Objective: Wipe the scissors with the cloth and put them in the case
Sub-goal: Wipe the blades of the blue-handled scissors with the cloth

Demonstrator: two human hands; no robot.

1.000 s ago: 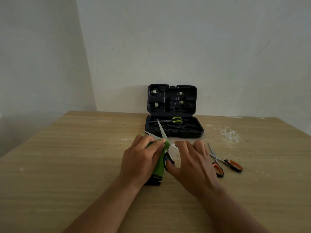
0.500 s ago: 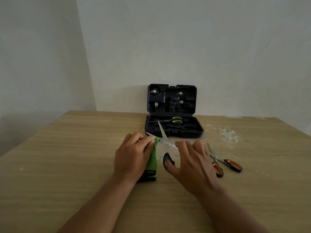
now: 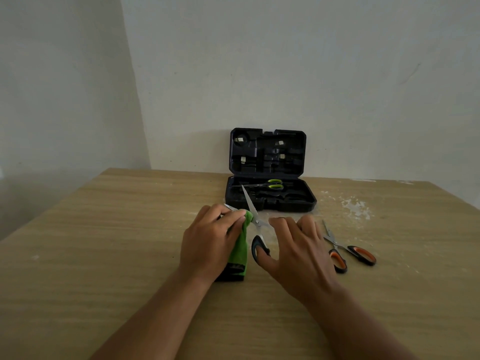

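A pair of scissors with black and blue handles lies spread open on the wooden table, blades pointing away from me. My right hand holds them, thumb through the near handle loop. My left hand grips a green cloth and pinches it around the left blade near the pivot. The black case stands open behind them, its lid upright against the wall. Green-handled scissors lie inside its lower half.
Orange-handled scissors lie on the table just right of my right hand. White dust or scuff marks spot the table right of the case. The wall rises directly behind the case.
My left hand slid the green cloth leftward and outward along the left blade, then back in toward the pivot. My right hand and the scissors stayed put.
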